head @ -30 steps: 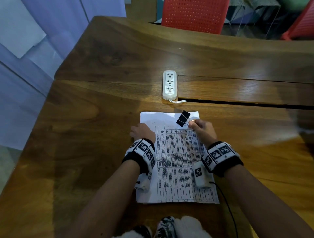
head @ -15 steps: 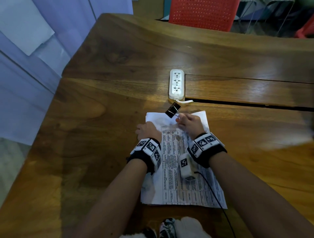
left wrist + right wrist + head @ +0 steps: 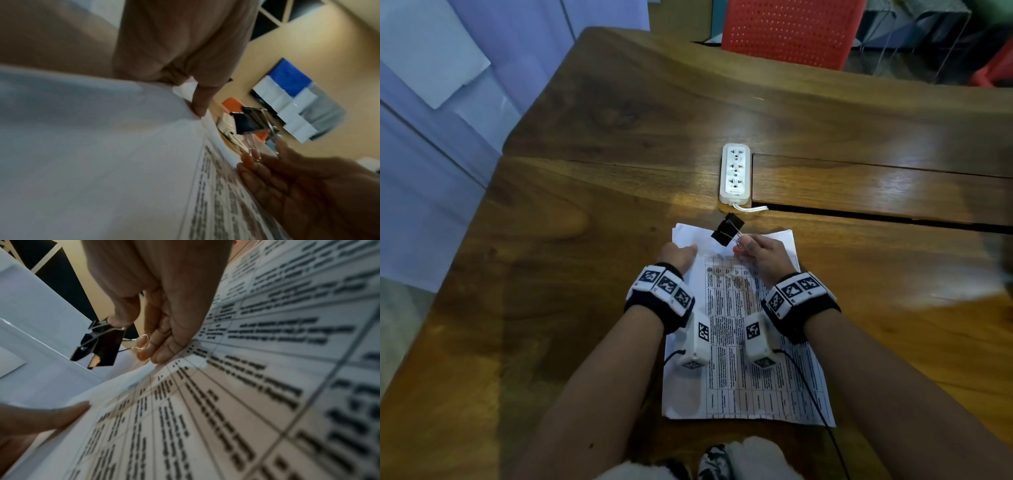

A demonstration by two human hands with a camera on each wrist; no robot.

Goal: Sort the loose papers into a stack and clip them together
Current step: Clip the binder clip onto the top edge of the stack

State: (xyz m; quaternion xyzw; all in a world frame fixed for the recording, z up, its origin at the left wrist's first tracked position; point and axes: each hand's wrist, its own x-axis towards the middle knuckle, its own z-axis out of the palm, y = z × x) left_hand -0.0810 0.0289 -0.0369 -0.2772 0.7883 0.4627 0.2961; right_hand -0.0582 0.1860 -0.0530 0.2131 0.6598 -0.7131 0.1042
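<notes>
On a wooden table [image 3: 585, 274], a person readies a stack of papers [image 3: 739, 342] for clipping, a white power strip [image 3: 735, 174] lying just beyond its far edge. Their left hand [image 3: 677, 255] lies on the stack's far-left corner, thumb pressing the top sheet, fingers curled at the edge. Their right hand [image 3: 762, 255] pinches the wire handles of a black binder clip [image 3: 727, 229], held just above the far edge and not yet on the sheets. Judging from this, the clip's mouth needs squeezing wide, then sliding squarely over all the sheets while the left hand keeps them aligned; the far edges look slightly fanned.
</notes>
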